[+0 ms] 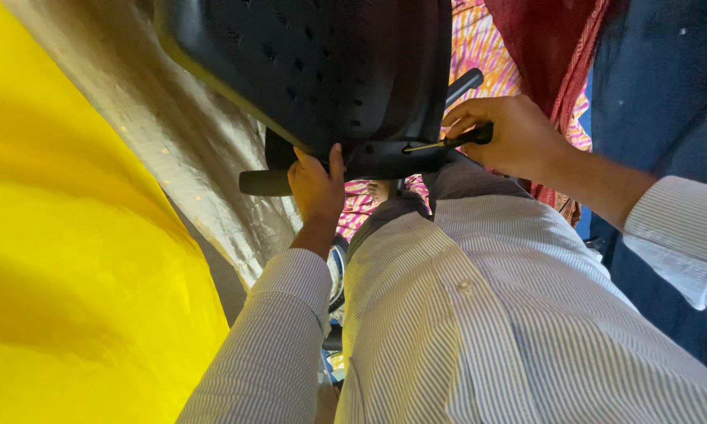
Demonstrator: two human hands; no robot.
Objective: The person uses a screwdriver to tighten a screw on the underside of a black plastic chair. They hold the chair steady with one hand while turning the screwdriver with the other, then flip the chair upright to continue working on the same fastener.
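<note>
Setting: cramped work spot seen from above the wearer's chest. A bright yellow glossy sheet [71, 259] fills the left side; beside it hangs a pale silvery quilted cover [189, 149]. A pink and orange patterned cloth [487, 55] lies behind, with a dark red woven fabric [550, 47] and a dark blue cloth [659, 94] to the right. The wearer's striped white shirt [487, 314] takes up the lower middle.

Item 1: black perforated moulded plastic seat shell [330, 71], tilted, its lower edge over the person's lap. A black tubular bar [263, 182] juts out to the left below it; another dark rod [465, 82] shows at the upper right.

Item 2: left hand [316, 184], gripping the shell's lower rim, fingers hooked over the edge and pressed together, thumb raised beside them.

Item 3: right hand [510, 133], fingers curled tight round the black handle of a slim screwdriver with a yellowish shaft [440, 144]. The shaft lies nearly level, its tip touching the shell's lower rim. The fastener itself cannot be made out.

Risks, as judged: the tip points towards the left hand, which is near; a slip off the fastener could drive it into those fingers. The shell is braced by one hand only, so pushing hard could twist it loose or round the screw head.
</note>
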